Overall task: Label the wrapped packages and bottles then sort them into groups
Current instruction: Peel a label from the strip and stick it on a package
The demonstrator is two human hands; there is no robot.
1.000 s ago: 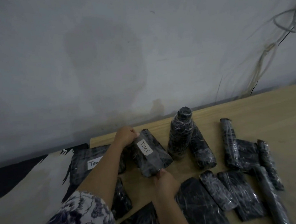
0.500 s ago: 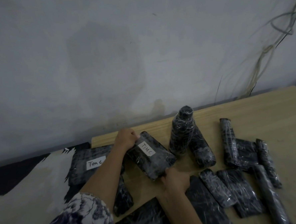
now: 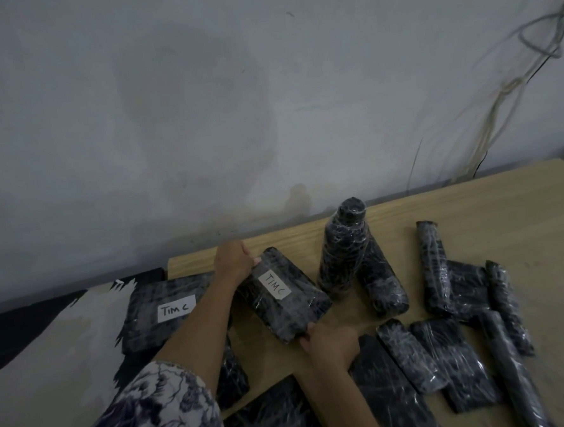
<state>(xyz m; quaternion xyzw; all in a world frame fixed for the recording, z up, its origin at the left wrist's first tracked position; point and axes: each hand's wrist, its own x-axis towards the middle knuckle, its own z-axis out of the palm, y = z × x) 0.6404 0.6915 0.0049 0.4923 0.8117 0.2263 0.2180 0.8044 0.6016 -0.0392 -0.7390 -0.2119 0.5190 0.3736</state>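
A black plastic-wrapped package [image 3: 288, 307] with a white label reading "TIM C" lies slanted on the wooden table [image 3: 491, 207]. My left hand [image 3: 235, 260] grips its far end and my right hand [image 3: 329, 340] grips its near end. To the left a larger flat wrapped package [image 3: 155, 316], also labelled "TIM C", lies partly under my left forearm. A wrapped bottle [image 3: 344, 249] stands upright just right of the held package, with another wrapped bottle [image 3: 382, 284] lying against it.
Several more black wrapped packages and rolls [image 3: 457, 288] lie at the right and along the near edge. A black-and-white patterned cloth [image 3: 50, 333] covers the surface at left. A grey wall [image 3: 234, 100] rises right behind the table, with loose cables [image 3: 510, 84] at right.
Both hands have lowered the labelled package from a tilted, lifted pose down flat onto the table, slightly nearer the large labelled package.
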